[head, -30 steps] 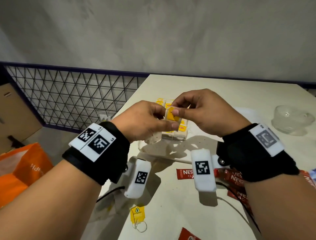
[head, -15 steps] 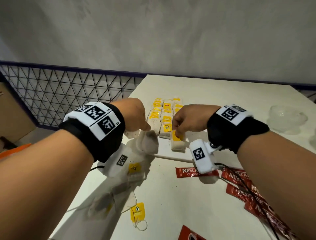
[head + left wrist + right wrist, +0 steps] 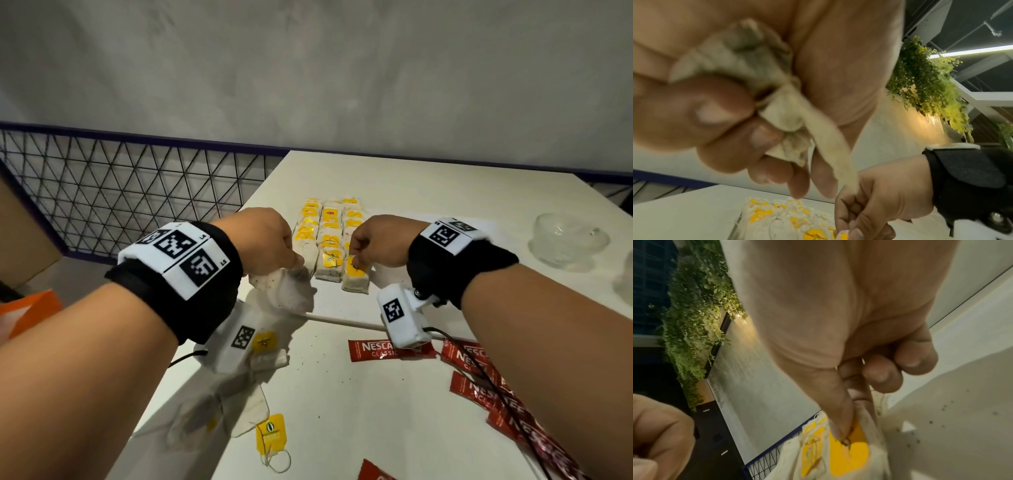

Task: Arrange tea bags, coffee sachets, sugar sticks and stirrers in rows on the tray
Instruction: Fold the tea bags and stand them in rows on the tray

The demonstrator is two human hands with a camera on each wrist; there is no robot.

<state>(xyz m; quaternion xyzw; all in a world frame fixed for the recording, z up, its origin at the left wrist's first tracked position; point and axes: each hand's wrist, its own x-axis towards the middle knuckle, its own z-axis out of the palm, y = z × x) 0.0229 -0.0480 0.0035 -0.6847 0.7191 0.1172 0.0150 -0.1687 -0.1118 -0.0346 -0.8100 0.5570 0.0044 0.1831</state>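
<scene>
Three rows of tea bags [image 3: 329, 236]; left hand [image 3: 263, 240] now gripping crumpled bags [image 3: 760, 78], right hand [image 3: 373, 243] pinching the lowered yellow-tagged bag [image 3: 356, 277].

White table [image 3: 428, 205] w/ tea bags [image 3: 329, 240] in rows, red coffee sachets [image 3: 387, 349], stirrer [image 3: 342, 320], glass bowl [image 3: 568, 240].

Tea bag rows [image 3: 329, 240] behind stirrer [image 3: 342, 320]; coffee sachets [image 3: 479, 370] nearer, right.

Café-like interior: hanging greenery [image 3: 929, 84], pale table [image 3: 428, 205], wire-mesh railing [image 3: 137, 192].
</scene>
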